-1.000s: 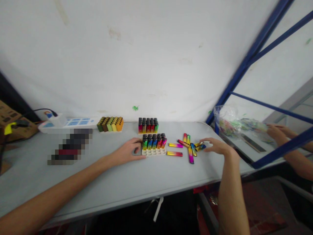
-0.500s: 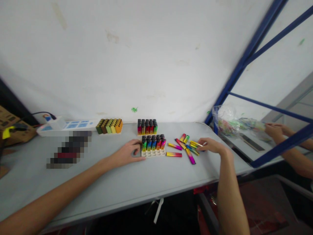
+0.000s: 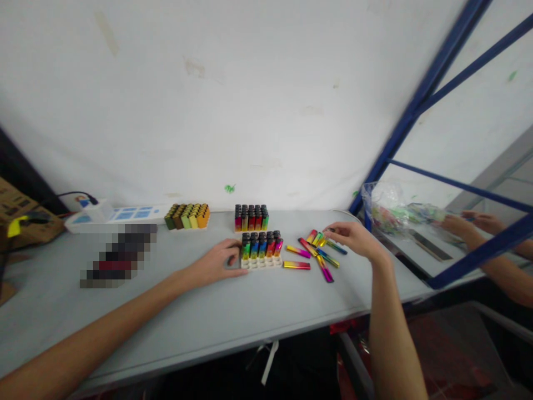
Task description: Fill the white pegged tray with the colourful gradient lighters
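A white lighter tray (image 3: 266,263) stands in the middle of the table, its back rows filled with upright rainbow-coloured lighters (image 3: 261,245) with black tops; the front holes show bare. My left hand (image 3: 217,260) is closed against the tray's left side, thumb at the front corner and fingers further back. Over a loose pile of shiny lighters to the right, my right hand (image 3: 352,238) pinches a gold-green lighter (image 3: 322,240) between thumb and fingers. Below it lie several others, such as a yellow-and-magenta lighter (image 3: 325,269) and a red-and-yellow lighter (image 3: 297,265).
Behind stands a second block of black-topped lighters (image 3: 251,218). Further left are a tray of green, yellow and orange lighters (image 3: 187,216) and a power strip (image 3: 137,214). A blue metal frame (image 3: 400,128) rises at right; beyond it, a co-worker's hands (image 3: 462,222) handle bagged things.
My right hand has moved slightly up and left over the pile, and a lighter now tilts up in its fingers. My left hand stays at the tray.
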